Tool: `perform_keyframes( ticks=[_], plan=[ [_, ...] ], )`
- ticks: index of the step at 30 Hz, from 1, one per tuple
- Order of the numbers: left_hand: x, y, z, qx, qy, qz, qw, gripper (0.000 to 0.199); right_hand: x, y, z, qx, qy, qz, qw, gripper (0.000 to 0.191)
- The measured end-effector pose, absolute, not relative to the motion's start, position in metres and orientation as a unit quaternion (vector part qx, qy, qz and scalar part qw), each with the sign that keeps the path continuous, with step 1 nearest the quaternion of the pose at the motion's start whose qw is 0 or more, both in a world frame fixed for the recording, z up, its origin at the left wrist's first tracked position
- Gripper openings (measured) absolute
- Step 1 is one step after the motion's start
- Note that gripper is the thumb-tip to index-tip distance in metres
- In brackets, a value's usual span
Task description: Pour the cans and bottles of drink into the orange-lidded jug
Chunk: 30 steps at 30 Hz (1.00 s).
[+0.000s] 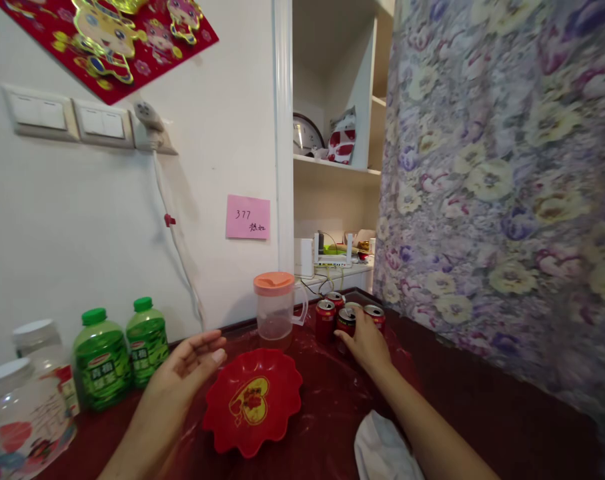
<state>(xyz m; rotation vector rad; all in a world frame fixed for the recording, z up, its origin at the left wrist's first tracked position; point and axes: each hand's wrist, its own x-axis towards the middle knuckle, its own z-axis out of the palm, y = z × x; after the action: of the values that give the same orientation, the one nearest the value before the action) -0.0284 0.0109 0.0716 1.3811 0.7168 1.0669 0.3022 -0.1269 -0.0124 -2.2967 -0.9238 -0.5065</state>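
Observation:
Several red drink cans (325, 319) stand close together at the far side of the table. My right hand (369, 343) reaches among them, with its thumb and fingers around the front can, a darker one (346, 319); part of that can is hidden behind the hand. Left of the red scalloped plate (282, 400), which has a gold heart print, my left hand (189, 367) hovers with fingers apart and nothing in it. A clear plastic pitcher (275, 317) with an orange lid stands between the plate and the wall, left of the cans.
Two green-labelled bottles (103, 363) and two white-lidded jars (19, 427) line the left side. A white cloth (385, 447) lies near the front edge, by my right forearm. A floral curtain (482, 200) hangs at right; a white router (332, 257) sits behind the table.

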Motion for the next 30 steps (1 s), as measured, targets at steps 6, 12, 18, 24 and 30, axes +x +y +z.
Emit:
perform_keyframes(
  ticks=[6,12,18,24,30],
  plan=[
    [-0.030,0.007,0.075,0.603,0.300,0.455,0.582,0.066,0.278,-0.146,0.011,-0.880,-0.358,-0.232,0.210,0.045],
    [-0.031,0.001,0.079,0.594,0.306,0.454,0.589,0.068,0.254,-0.152,-0.002,-0.880,-0.405,-0.199,0.147,0.016],
    [-0.030,-0.003,0.081,0.599,0.302,0.457,0.584,0.065,0.257,-0.151,-0.018,-0.885,-0.422,-0.163,0.109,0.017],
    [-0.037,-0.030,0.097,0.620,0.294,0.459,0.564,0.064,0.263,-0.152,-0.021,-0.890,-0.421,-0.152,0.091,0.020],
    [-0.032,-0.052,0.118,0.666,0.288,0.450,0.521,0.060,0.263,-0.151,-0.027,-0.886,-0.431,-0.144,0.093,0.025]
  ],
)
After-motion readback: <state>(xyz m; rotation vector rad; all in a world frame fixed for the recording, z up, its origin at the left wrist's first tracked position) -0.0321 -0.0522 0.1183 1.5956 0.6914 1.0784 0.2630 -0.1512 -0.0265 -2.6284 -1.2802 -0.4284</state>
